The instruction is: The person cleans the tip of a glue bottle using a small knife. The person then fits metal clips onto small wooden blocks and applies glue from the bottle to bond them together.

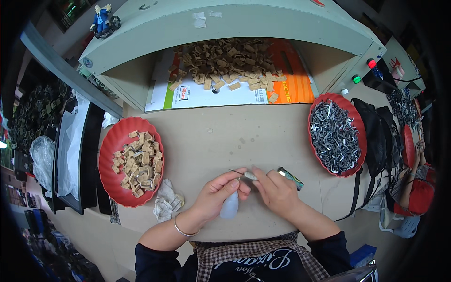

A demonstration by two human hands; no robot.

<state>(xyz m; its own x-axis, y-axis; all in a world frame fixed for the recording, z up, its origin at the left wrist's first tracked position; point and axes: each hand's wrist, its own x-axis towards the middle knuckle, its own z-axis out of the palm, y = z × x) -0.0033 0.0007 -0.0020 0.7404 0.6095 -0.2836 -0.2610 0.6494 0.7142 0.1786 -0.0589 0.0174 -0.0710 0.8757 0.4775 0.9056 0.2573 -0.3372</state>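
Both of my hands meet over the near middle of the worktable (202,136). My left hand (220,190), with a bangle on its wrist, is closed round a small pale squeeze bottle (229,207) whose rounded body hangs below the fingers. A thin dark needle-like tip (236,172) shows above that hand. My right hand (278,190) is closed too, its fingertips at a small whitish piece (250,176) by the tip; its kind is too small to tell. Just beyond the right hand lies a small dark green packet or tube (291,178), partly covered by it.
At left stands a red scalloped bowl (107,176) of tan blocks, beside crumpled paper (167,202). A red bowl (361,141) at right holds dark metal clips. More tan blocks (230,58) lie on cardboard under the shelf (225,26). A black bag (376,131) sits far right, near another person.
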